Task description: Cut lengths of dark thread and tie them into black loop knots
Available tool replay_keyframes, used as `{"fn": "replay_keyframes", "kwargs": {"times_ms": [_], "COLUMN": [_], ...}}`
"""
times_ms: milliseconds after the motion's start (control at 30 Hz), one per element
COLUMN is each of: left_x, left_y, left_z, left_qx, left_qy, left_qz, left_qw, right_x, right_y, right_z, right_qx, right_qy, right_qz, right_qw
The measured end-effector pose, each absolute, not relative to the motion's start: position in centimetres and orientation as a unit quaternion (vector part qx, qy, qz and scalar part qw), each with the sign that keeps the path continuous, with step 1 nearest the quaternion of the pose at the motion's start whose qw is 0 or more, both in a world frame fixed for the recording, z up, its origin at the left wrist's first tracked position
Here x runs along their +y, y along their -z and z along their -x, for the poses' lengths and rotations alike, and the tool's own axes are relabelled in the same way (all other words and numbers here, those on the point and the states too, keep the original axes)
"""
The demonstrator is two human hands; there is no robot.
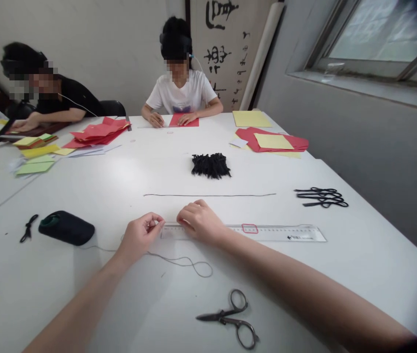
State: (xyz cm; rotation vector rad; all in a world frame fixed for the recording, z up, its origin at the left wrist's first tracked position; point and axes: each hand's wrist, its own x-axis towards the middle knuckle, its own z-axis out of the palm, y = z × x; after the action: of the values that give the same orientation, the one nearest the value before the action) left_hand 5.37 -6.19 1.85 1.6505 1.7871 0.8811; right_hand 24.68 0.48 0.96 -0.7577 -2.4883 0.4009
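A clear ruler [282, 234] with a red mark lies flat in front of me. At its left end, my left hand [142, 234] pinches a thin dark thread [170, 223] between thumb and fingertips. My right hand [200, 219] rests over the ruler's left part, its fingers closed on the thread at the upper edge; part of that grip is hidden. Slack thread runs from a black thread spool [69, 227] on the left and loops below my hands. Scissors [226, 317], handles apart, lie nearer me. A straight length of cord [210, 194] stretches beyond the ruler.
Black bundled cords [211, 165] lie mid-table, with looped black cords [322, 197] at right and a small knotted cord [29, 228] at left. Red paper [100, 132] and yellow paper [274, 141] are stacked farther back. Two people sit across the white table [120, 171].
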Motion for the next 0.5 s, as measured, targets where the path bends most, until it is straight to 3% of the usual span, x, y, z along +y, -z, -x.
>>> {"fn": "replay_keyframes", "kwargs": {"times_ms": [167,500], "left_x": [-6.0,-6.0], "left_y": [-1.7,-1.4], "left_z": [-5.0,-4.8], "left_qx": [0.68,0.669], "left_qy": [-0.284,-0.26], "left_qz": [-0.634,-0.669], "left_qw": [0.232,0.194], "right_x": [1.4,1.3], "right_y": [-0.5,-0.1], "right_z": [-26.0,-26.1], "right_qx": [-0.954,-0.958], "right_qy": [-0.044,0.018], "right_qz": [0.204,0.189], "right_qw": [0.215,0.213]}}
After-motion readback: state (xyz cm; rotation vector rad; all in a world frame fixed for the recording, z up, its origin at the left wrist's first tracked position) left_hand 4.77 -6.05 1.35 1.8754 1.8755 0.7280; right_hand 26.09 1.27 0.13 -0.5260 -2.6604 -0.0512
